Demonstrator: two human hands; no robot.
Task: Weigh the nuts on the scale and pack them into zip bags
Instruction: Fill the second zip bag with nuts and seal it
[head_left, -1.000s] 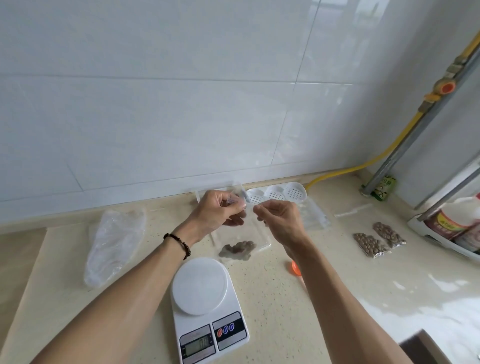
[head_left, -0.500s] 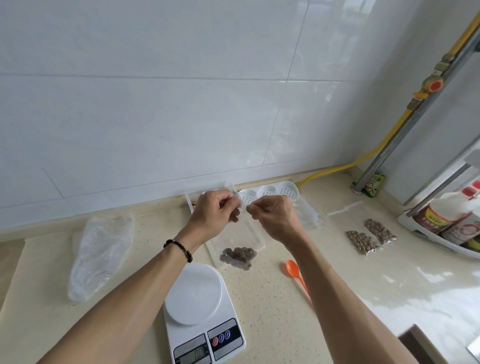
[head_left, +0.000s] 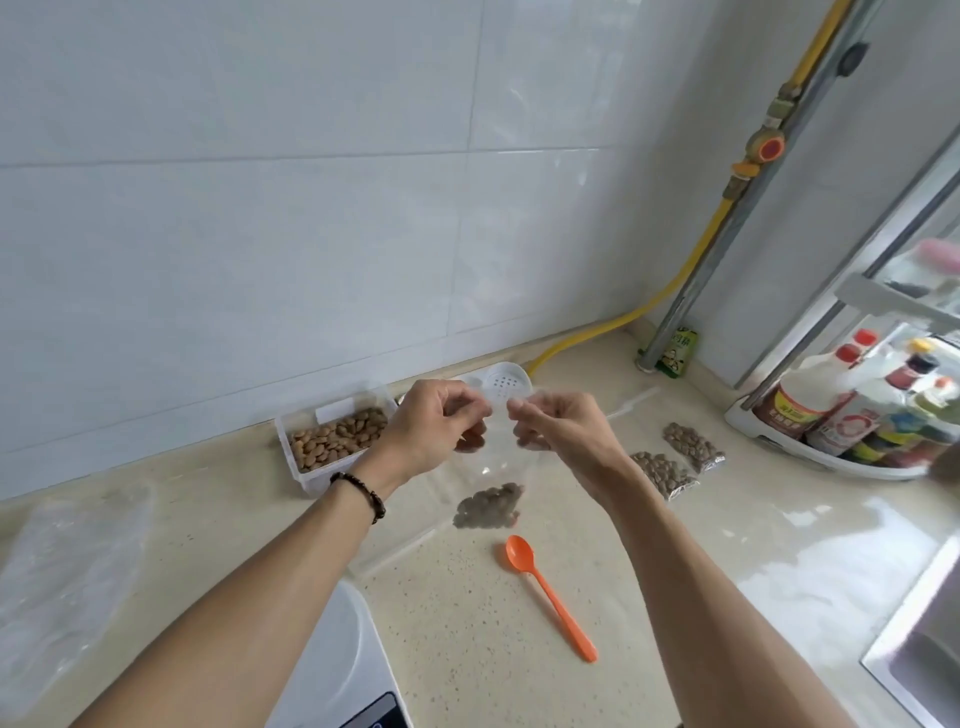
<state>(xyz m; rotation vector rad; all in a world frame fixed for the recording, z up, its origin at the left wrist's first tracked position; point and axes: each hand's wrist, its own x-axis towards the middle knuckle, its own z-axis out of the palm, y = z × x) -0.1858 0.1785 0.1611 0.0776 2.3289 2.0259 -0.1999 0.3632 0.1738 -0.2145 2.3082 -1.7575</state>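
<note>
A clear zip bag (head_left: 493, 467) hangs above the counter with a clump of brown nuts (head_left: 488, 505) at its bottom. My left hand (head_left: 436, 431) pinches the bag's top edge at the left and my right hand (head_left: 561, 428) pinches it at the right. A clear box of loose nuts (head_left: 337, 439) stands behind my left wrist near the wall. The white scale (head_left: 337, 665) is at the bottom edge, partly hidden by my left forearm. Two filled nut bags (head_left: 675, 457) lie to the right. An orange spoon (head_left: 548, 590) lies on the counter below the bag.
A crumpled clear plastic bag (head_left: 67, 577) lies at the far left. A white perforated tray (head_left: 501, 382) sits by the wall behind my hands. A rack of sauce bottles (head_left: 852, 415) stands at the right, with a yellow gas hose (head_left: 670, 286) and a sink edge (head_left: 909, 660).
The view has swung right and closer; the nut box is now visible and the scale has slid to the bottom edge. My hands have lifted the bag higher, still pinching its top.
</note>
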